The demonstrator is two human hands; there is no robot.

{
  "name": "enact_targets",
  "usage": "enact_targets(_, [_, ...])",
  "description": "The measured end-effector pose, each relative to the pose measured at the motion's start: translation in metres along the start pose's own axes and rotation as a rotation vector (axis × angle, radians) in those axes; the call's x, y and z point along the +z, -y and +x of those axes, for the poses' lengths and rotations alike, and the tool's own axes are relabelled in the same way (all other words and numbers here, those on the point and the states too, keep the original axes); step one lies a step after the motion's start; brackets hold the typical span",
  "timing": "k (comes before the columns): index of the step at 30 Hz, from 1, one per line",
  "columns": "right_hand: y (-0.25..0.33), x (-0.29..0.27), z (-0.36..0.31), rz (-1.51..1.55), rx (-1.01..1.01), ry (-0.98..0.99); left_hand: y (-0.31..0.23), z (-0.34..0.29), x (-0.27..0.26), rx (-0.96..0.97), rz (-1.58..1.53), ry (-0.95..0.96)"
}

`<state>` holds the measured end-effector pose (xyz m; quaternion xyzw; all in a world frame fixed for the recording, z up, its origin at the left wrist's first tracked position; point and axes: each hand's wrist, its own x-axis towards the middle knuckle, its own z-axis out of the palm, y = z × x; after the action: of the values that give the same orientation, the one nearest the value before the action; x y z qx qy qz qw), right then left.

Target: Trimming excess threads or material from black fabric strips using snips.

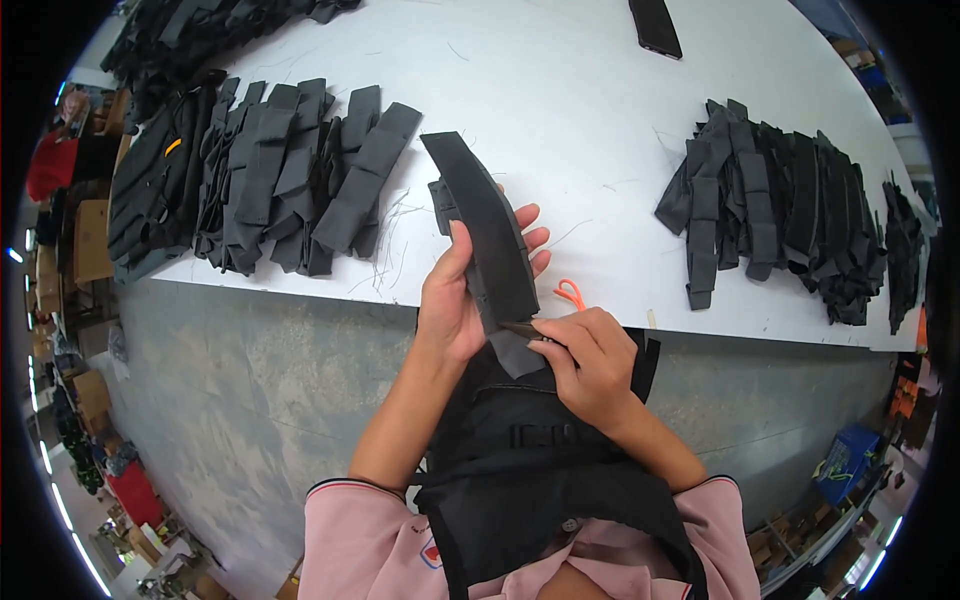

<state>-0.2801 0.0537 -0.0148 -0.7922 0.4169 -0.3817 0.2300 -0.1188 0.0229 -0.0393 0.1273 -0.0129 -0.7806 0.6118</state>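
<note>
My left hand [452,300] grips a long black fabric strap [490,220] from beneath, the thumb on its left edge and the fingertips showing past its right edge. The strap tilts, its far end over the white table and its near end toward my body. A folded tab sticks out on its left side. My right hand [592,362] is closed in a pinch at the strap's near end, on a small dark pointed tool [518,328] that touches the fabric. Most of that tool is hidden by my fingers, so its exact kind is unclear.
Piles of black straps lie on the white table [570,120], a left pile [280,170] and a right pile [770,210]. Orange loop handles [570,293] rest near the table's front edge. A black phone [656,28] lies at the back. Loose threads are scattered about.
</note>
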Motion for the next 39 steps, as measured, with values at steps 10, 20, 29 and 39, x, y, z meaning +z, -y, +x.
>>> enact_targets(10, [0.001,-0.003,0.004,-0.056,-0.027,0.033,-0.002,-0.001,0.002,-0.003,0.002,-0.007])
enact_targets(20, [-0.004,-0.004,0.011,0.059,0.01,-0.03,-0.004,-0.004,0.008,-0.009,0.07,-0.037])
enact_targets(29, [-0.013,0.004,0.031,0.016,0.051,-0.007,-0.001,-0.007,0.004,-0.011,0.218,-0.049])
enact_targets(39, [-0.011,0.003,0.029,0.03,0.077,0.006,0.0,-0.009,0.004,-0.029,0.162,-0.051])
